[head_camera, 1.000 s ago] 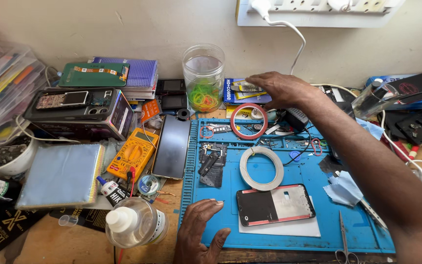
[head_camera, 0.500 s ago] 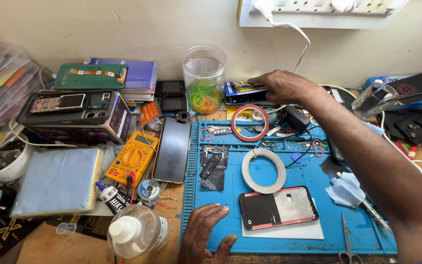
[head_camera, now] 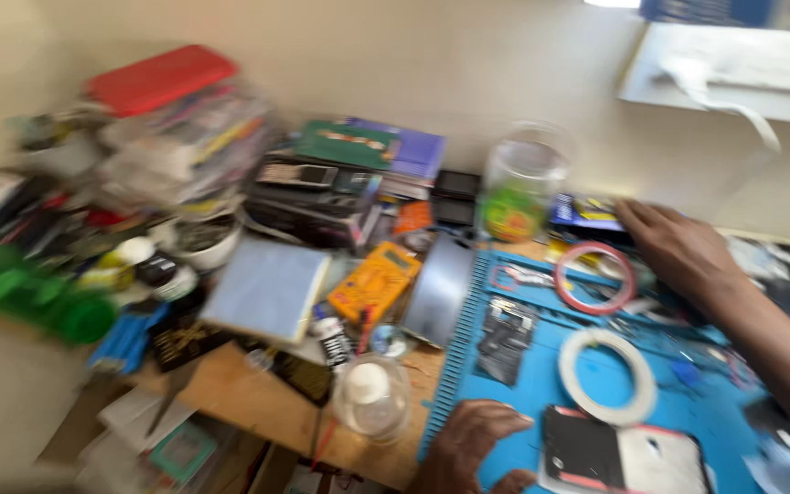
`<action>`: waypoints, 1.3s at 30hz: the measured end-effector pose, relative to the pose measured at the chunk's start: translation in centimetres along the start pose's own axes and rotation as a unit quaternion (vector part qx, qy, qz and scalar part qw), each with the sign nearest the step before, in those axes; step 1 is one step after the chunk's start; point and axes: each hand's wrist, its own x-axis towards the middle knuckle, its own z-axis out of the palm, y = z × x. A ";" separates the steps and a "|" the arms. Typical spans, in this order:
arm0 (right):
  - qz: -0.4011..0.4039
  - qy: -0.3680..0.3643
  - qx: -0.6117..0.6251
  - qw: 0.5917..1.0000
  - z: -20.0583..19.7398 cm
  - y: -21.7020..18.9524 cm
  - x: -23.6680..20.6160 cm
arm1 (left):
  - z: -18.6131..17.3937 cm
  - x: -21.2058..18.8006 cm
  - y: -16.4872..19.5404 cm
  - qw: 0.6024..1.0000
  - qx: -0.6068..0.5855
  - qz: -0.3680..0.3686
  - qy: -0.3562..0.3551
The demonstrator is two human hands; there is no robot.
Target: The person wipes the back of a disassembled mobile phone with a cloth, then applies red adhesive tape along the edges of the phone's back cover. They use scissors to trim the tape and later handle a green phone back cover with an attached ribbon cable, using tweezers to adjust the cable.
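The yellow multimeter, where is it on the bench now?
In the head view, the yellow multimeter lies left of the blue mat, between the pale blue pad and a grey phone.

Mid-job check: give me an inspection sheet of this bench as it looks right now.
Surface: blue work mat on a wooden bench; picture blurred.
Job's things: opened phone at mat's near edge; white tape ring; red tape ring.
Clutter: yellow multimeter, clear jar, stacked boxes at left.
Grippers: left hand on mat's near corner; right hand beside the red ring, holding nothing visible.
Cables: white lead from the wall.
Surroundings: plain wall.
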 end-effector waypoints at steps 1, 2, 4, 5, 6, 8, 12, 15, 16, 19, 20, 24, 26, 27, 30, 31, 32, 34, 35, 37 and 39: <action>-0.005 -0.012 0.008 1.000 0.5 0.1 -0.1 | 0.1 0.0 -0.2 1.000 -0.009 -0.002 -0.009; -0.005 -0.027 0.013 1.000 0.9 0.5 -0.1 | 0.3 -0.1 -0.4 1.000 -0.004 0.005 0.001; 0.014 -0.110 -0.003 0.994 1.9 1.2 0.2 | 0.5 -0.1 -0.8 1.000 0.001 0.021 0.016; 0.026 -0.149 -0.012 0.988 2.1 1.4 0.5 | 0.7 0.0 -0.9 0.999 0.014 0.033 0.019; -0.007 -0.113 0.011 0.993 2.2 1.8 0.7 | 0.8 0.0 -1.1 0.998 0.026 0.045 0.020; -0.069 -0.044 0.054 0.995 2.5 2.3 1.0 | 1.0 0.1 -1.3 0.998 0.032 0.057 0.023; 0.048 -0.056 0.037 0.997 0.5 0.2 0.8 | 1.4 0.7 -1.3 0.998 0.010 0.054 0.022; 0.001 0.074 0.144 0.987 -2.4 -4.2 2.4 | 1.4 1.4 -0.9 0.999 -0.011 0.035 0.015; -0.028 0.113 0.184 0.976 -3.3 -5.7 4.0 | 1.4 1.6 -0.8 0.999 -0.015 0.028 0.013; -0.068 0.089 0.265 0.958 -5.3 -10.4 10.9 | 1.3 2.5 -0.2 0.997 0.009 0.066 0.030; -0.077 0.064 0.263 0.960 -5.8 -11.8 13.3 | 1.2 2.7 0.0 0.997 0.020 0.067 0.030; -0.095 -0.020 0.296 0.950 -7.6 -16.2 19.0 | 0.9 3.6 0.5 0.994 0.037 0.046 0.088; -0.098 -0.043 0.289 0.951 -7.6 -17.3 20.2 | 0.7 3.9 0.6 0.995 0.037 0.038 0.083; -0.107 -0.032 0.280 0.954 -7.7 -17.8 20.4 | 0.7 4.0 0.7 0.996 0.036 0.037 0.075; -0.098 -0.017 0.272 0.957 -8.0 -18.3 20.9 | 0.5 4.1 0.6 0.997 0.029 0.039 0.062; -0.089 -0.015 0.272 0.958 -8.1 -18.4 21.0 | 0.4 4.1 0.6 0.997 0.027 0.039 0.059; -0.071 -0.031 0.276 0.958 -8.1 -18.4 21.2 | 0.4 4.0 0.6 0.997 0.025 0.039 0.059; -0.033 -0.063 0.281 0.957 -8.0 -18.2 21.4 | 0.3 3.9 0.5 0.997 0.018 0.037 0.058; -0.027 -0.053 0.288 0.956 -7.9 -18.1 21.4 | 0.3 3.7 0.5 0.998 0.014 0.036 0.058; -0.006 -0.035 0.303 0.952 -7.5 -17.4 21.1 | 0.2 3.4 0.5 0.998 0.007 0.034 0.055; -0.004 0.004 0.305 0.952 -7.2 -16.4 20.0 | 0.1 3.1 0.6 0.998 -0.005 0.030 0.056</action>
